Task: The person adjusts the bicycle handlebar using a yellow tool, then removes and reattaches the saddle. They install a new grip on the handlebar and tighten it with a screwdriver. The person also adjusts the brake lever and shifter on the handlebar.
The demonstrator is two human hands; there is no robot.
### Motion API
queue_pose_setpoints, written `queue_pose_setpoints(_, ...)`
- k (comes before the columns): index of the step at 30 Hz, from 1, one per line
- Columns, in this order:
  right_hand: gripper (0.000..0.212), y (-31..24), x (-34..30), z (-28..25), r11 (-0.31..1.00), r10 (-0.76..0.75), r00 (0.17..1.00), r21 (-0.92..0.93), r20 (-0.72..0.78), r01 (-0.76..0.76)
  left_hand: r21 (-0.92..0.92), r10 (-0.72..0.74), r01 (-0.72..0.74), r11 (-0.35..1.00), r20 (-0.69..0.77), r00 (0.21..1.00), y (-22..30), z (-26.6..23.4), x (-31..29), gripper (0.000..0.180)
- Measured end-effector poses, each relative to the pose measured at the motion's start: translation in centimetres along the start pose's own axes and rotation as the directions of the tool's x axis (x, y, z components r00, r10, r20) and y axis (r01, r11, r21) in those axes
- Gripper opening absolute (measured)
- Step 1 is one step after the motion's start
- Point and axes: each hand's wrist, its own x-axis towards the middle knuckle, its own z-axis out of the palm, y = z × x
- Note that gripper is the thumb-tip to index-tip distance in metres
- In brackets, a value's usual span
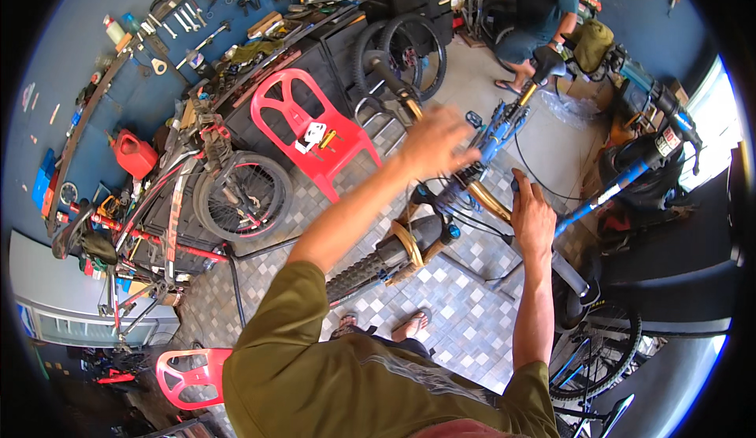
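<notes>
A blue mountain bike [496,135] stands in front of me, its gold handlebar [490,200] crossing below my hands. My left hand [435,145] is over the handlebar's middle, smeared by motion, so its fingers are hard to read. My right hand [533,221] is beside the right part of the handlebar, above the black grip [568,274]. Its fingers are curled, and a small dark piece [516,180] shows at the fingertips; its kind is unclear. The fork's gold crown [406,239] and knobby front tyre [366,265] point toward me.
A red plastic chair [272,95] at the left carries a yellow-handled tool [327,139] and a white item. Beyond it runs a cluttered workbench [315,32]. Other bikes and wheels [244,198] stand around. A person [543,12] is at the back. A second red chair [193,379] is near left.
</notes>
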Motion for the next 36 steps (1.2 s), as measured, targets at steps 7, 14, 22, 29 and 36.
queue_pose_setpoints(7,0.043,-3.1,1.0,1.1,0.994,0.096,0.981,-0.06,0.171,-0.086,0.305,-0.069,-0.055,0.951,0.38,0.922,-12.9,-1.2,1.0,0.077)
queue_pose_setpoints(14,0.064,-1.0,1.0,4.1,0.952,0.024,0.975,-0.292,-0.22,-0.089,0.168,-0.045,-0.027,0.985,0.413,0.91,-14.5,-1.0,3.0,0.09)
queue_pose_setpoints(22,0.058,-15.0,7.5,6.2,0.883,-0.177,0.808,-0.453,-0.562,-0.121,0.197,-0.148,0.065,0.978,0.447,0.882,-16.6,-1.7,1.3,0.107)
queue_pose_setpoints(29,0.036,-18.0,11.9,9.5,0.944,0.289,0.761,0.04,-0.581,-0.328,0.154,-0.152,0.093,0.984,0.44,0.885,-14.5,-2.5,0.7,0.101)
queue_pose_setpoints(36,0.031,-15.1,10.9,16.3,0.914,0.37,0.809,0.335,-0.456,-0.229,0.114,-0.101,0.055,0.992,0.448,0.888,-14.6,-2.3,-0.1,0.094)
